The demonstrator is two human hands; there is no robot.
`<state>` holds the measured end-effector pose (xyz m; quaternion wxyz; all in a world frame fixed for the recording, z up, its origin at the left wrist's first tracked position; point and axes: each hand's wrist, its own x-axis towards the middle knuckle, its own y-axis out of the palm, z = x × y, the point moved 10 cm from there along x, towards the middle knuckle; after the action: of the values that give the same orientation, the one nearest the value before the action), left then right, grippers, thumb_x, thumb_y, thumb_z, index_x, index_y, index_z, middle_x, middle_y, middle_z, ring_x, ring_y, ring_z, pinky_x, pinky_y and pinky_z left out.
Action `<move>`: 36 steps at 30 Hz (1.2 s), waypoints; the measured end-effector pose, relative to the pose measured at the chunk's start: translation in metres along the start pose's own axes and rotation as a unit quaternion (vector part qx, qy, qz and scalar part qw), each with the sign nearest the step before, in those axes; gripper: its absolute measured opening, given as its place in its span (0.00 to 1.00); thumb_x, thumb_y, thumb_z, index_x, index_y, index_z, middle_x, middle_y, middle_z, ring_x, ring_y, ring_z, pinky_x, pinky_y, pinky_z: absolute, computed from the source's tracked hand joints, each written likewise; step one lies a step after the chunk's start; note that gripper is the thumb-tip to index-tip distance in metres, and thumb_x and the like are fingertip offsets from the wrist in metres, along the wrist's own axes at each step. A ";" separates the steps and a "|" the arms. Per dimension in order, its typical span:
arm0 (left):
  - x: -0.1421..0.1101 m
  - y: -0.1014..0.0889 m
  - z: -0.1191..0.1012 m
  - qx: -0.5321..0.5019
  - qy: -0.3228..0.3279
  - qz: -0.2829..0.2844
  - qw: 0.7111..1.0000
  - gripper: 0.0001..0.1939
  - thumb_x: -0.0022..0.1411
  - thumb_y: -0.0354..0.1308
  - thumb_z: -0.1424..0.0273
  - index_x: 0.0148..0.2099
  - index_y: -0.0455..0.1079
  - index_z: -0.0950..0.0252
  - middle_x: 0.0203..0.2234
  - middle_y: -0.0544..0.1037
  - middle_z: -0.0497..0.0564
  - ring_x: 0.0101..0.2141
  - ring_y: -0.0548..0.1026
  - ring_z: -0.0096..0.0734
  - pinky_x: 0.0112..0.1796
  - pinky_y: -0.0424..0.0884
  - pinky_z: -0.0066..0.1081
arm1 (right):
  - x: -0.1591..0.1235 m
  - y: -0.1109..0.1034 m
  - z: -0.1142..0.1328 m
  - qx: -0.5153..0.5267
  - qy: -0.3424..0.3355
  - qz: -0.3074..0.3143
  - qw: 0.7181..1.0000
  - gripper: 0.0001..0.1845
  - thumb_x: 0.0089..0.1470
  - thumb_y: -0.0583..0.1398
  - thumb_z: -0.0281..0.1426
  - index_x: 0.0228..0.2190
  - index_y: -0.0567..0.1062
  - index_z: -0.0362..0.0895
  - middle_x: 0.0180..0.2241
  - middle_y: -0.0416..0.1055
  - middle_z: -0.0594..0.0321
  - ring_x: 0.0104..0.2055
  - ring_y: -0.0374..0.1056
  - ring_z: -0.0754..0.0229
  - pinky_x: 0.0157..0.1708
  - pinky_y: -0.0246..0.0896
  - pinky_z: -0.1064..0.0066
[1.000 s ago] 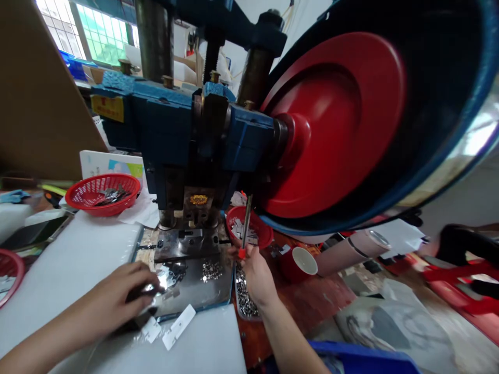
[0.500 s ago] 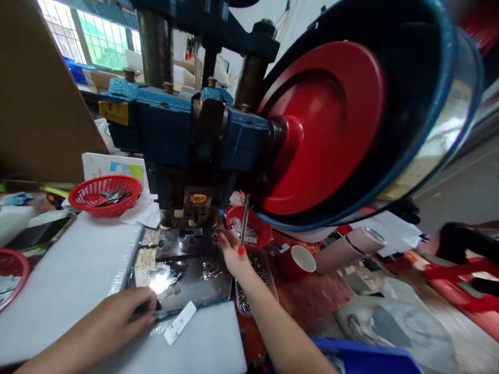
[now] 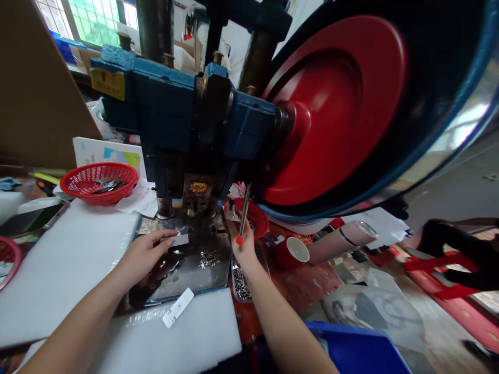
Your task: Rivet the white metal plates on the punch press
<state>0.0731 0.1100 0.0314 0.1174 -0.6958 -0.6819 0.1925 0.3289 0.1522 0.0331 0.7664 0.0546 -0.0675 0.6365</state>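
My left hand pinches a small flat metal plate between thumb and fingers, over the steel bed just in front of the press. My right hand is at the near edge of a red basket, right of the press. A slotted metal piece stands at its fingertips, apparently gripped, though the fingers are partly hidden. A thin rod with a red tip crosses in front of that hand. Small metal bits lie on the bed, and a slotted white plate rests on the foam.
A large red wheel juts out at upper right. Small parts fill a clear tray below my right wrist. A red cup and pink flask stand to the right. At left are a red basket and white foam.
My left hand has moved from the bed's front edge up to the press, now with a metal plate. The right hand has shifted from the die to the red basket. The view has tilted and moved closer.
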 end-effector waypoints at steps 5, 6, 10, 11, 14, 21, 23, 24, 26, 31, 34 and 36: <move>-0.009 0.012 0.023 -0.111 -0.077 0.034 0.990 0.28 0.50 0.58 0.57 0.53 0.70 0.64 0.30 0.80 0.51 0.30 0.76 0.37 0.28 0.70 0.31 | -0.045 0.040 0.013 -0.326 -0.099 0.166 0.925 0.04 0.49 0.61 0.29 0.28 0.78 0.48 0.33 0.73 0.62 0.41 0.66 0.56 0.45 0.59 0.65; -0.010 0.013 0.024 -0.129 -0.086 0.039 0.987 0.29 0.50 0.58 0.57 0.53 0.69 0.64 0.29 0.79 0.51 0.29 0.76 0.36 0.27 0.70 0.31 | -0.051 0.050 0.011 -0.396 -0.116 0.191 0.890 0.05 0.50 0.61 0.29 0.27 0.78 0.48 0.34 0.73 0.61 0.41 0.65 0.55 0.45 0.59 0.65; -0.014 0.018 0.021 -0.189 -0.098 0.052 0.976 0.30 0.49 0.59 0.60 0.55 0.68 0.65 0.28 0.79 0.51 0.26 0.76 0.34 0.26 0.70 0.30 | -0.058 0.067 0.005 -0.528 -0.135 0.212 0.812 0.05 0.51 0.61 0.28 0.28 0.78 0.47 0.34 0.73 0.60 0.41 0.65 0.54 0.42 0.59 0.66; -0.014 0.018 0.020 -0.195 -0.098 0.053 0.975 0.30 0.49 0.60 0.60 0.55 0.68 0.65 0.28 0.79 0.51 0.26 0.76 0.35 0.26 0.70 0.31 | -0.058 0.068 0.005 -0.528 -0.136 0.211 0.811 0.05 0.52 0.61 0.28 0.28 0.78 0.47 0.33 0.73 0.60 0.40 0.65 0.55 0.42 0.58 0.66; -0.014 0.018 0.021 -0.186 -0.092 0.054 0.977 0.31 0.48 0.61 0.61 0.55 0.68 0.64 0.29 0.79 0.52 0.27 0.76 0.36 0.26 0.71 0.32 | -0.054 0.068 0.014 -0.483 -0.139 0.198 0.842 0.06 0.53 0.60 0.27 0.28 0.78 0.47 0.32 0.74 0.62 0.39 0.66 0.57 0.42 0.58 0.68; -0.009 0.010 0.025 -0.150 -0.056 0.030 0.987 0.32 0.51 0.59 0.56 0.57 0.66 0.62 0.32 0.79 0.51 0.28 0.76 0.36 0.26 0.71 0.31 | -0.027 0.086 0.057 -0.399 -0.231 0.134 0.877 0.07 0.58 0.58 0.29 0.32 0.78 0.46 0.33 0.73 0.62 0.39 0.66 0.60 0.44 0.56 0.67; -0.009 0.006 0.024 -0.131 -0.060 0.017 0.989 0.29 0.52 0.58 0.54 0.54 0.68 0.63 0.30 0.79 0.51 0.25 0.74 0.34 0.23 0.69 0.29 | -0.021 0.097 0.058 -0.422 -0.246 0.150 0.859 0.08 0.58 0.58 0.31 0.32 0.79 0.47 0.35 0.73 0.61 0.40 0.65 0.58 0.45 0.56 0.66; -0.010 0.005 0.023 -0.126 -0.059 0.015 0.990 0.28 0.52 0.58 0.54 0.52 0.69 0.64 0.30 0.79 0.51 0.24 0.74 0.32 0.23 0.69 0.29 | -0.019 0.101 0.057 -0.436 -0.252 0.157 0.850 0.08 0.58 0.58 0.33 0.33 0.79 0.48 0.36 0.73 0.61 0.43 0.64 0.57 0.46 0.56 0.64; -0.012 0.004 0.020 -0.129 -0.056 0.021 0.990 0.25 0.53 0.57 0.54 0.48 0.69 0.64 0.30 0.78 0.50 0.22 0.73 0.31 0.22 0.68 0.28 | -0.020 0.103 0.056 -0.452 -0.262 0.164 0.837 0.10 0.58 0.58 0.37 0.37 0.79 0.51 0.41 0.73 0.60 0.48 0.62 0.54 0.49 0.55 0.61; -0.013 0.001 0.017 -0.150 -0.039 0.016 0.988 0.16 0.52 0.57 0.59 0.41 0.68 0.62 0.28 0.75 0.48 0.25 0.73 0.31 0.23 0.69 0.29 | -0.038 0.094 0.062 -0.398 -0.269 0.186 0.857 0.16 0.56 0.59 0.37 0.46 0.75 0.51 0.51 0.68 0.59 0.57 0.56 0.51 0.57 0.50 0.56; -0.014 -0.001 0.004 -0.143 0.028 0.008 0.989 0.09 0.50 0.58 0.62 0.31 0.69 0.62 0.39 0.76 0.53 0.39 0.74 0.40 0.36 0.73 0.35 | -0.051 0.089 0.066 -0.326 -0.221 0.193 0.899 0.17 0.57 0.57 0.32 0.48 0.74 0.50 0.49 0.71 0.58 0.53 0.62 0.54 0.55 0.55 0.59; -0.016 0.000 -0.005 -0.145 0.074 0.008 0.987 0.08 0.50 0.59 0.62 0.27 0.69 0.62 0.47 0.73 0.54 0.47 0.71 0.44 0.45 0.70 0.39 | -0.061 0.095 0.058 -0.247 -0.151 0.245 0.925 0.16 0.58 0.55 0.31 0.47 0.74 0.50 0.45 0.73 0.60 0.49 0.66 0.57 0.52 0.59 0.62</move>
<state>0.0758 0.0944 0.0379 0.0636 -0.7230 -0.6867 0.0404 0.2229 0.1011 0.0791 0.5564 -0.0595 -0.3491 0.7517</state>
